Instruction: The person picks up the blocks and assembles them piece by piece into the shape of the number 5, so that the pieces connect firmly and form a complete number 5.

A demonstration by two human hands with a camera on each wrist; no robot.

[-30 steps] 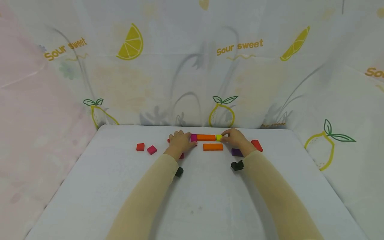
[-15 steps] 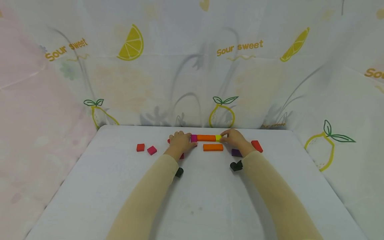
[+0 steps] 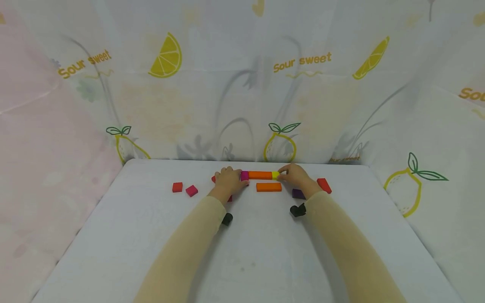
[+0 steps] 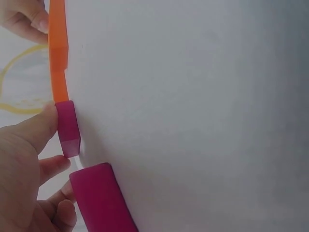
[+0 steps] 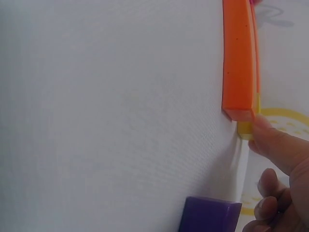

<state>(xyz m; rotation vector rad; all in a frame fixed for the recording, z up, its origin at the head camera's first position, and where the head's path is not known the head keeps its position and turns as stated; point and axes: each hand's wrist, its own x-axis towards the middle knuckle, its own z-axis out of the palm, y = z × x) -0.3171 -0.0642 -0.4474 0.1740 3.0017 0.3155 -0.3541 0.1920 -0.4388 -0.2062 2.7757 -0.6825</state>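
In the head view a row lies near the table's back edge: a magenta block (image 3: 244, 175), a long orange block (image 3: 260, 175) and a small yellow block (image 3: 275, 175), end to end. My left hand (image 3: 227, 184) pinches the magenta block at the row's left end. At the other end, my right hand (image 3: 297, 175) holds the yellow block between thumb and fingers; the right wrist view shows the thumb (image 5: 270, 137) against this yellow block (image 5: 245, 129). A second orange block (image 3: 269, 187) lies parallel in front of the row.
Left of the hands lie a red block (image 3: 177, 187) and a pinkish-red block (image 3: 192, 190). More reddish blocks are partly hidden by the left hand. A purple block (image 3: 298, 194) and a red block (image 3: 323, 185) lie near the right forearm. A printed cloth (image 3: 212, 92) hangs behind the table.
My right hand has shifted slightly left with the yellow block, which now meets the orange block's end. The left hand stays at the magenta block.
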